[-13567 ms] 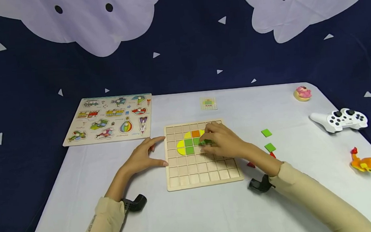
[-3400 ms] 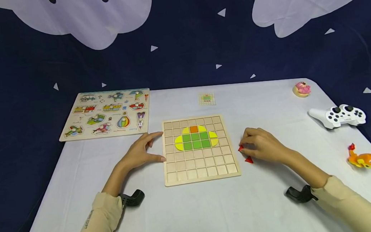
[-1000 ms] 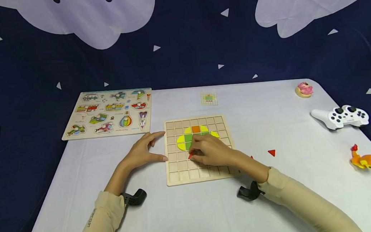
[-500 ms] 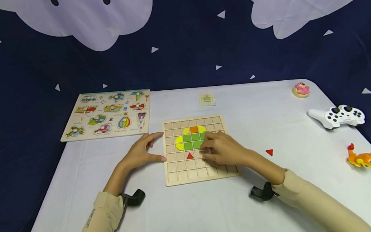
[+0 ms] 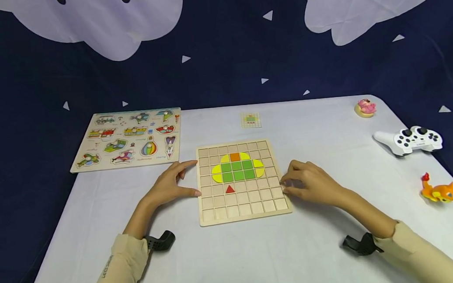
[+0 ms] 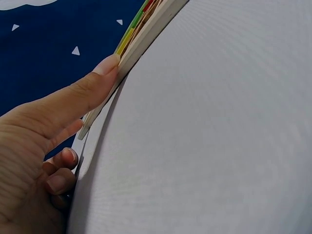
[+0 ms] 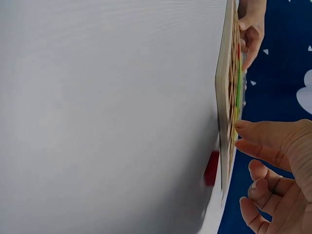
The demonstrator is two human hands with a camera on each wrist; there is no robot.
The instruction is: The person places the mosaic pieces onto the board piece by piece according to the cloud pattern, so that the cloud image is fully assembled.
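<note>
A wooden grid board [image 5: 241, 210] lies mid-table. It carries green squares [image 5: 237, 171], an orange square [image 5: 234, 157], yellow rounded pieces [image 5: 216, 173] and a red triangle [image 5: 230, 189] lower down. My left hand [image 5: 169, 183] rests thumb and index finger, spread apart, against the board's left edge. At the right edge is my right hand [image 5: 312, 183], its thumb and index tips slightly apart with nothing visible between them; its other fingers are loosely bent. In the right wrist view a blurred red piece [image 7: 211, 168] lies on the cloth beside the board; the hand hides that spot in the head view.
A small pattern card [image 5: 251, 120] lies behind the board. A vehicle puzzle board [image 5: 129, 141] is at back left. Along the right side sit a pink toy [image 5: 366, 107], a white game controller [image 5: 412, 140] and an orange toy animal [image 5: 443, 192].
Green squares from the right have joined the board's pattern. A red triangle was set below them, held by the right hand a second ago. That hand has since drawn right, off the board.
</note>
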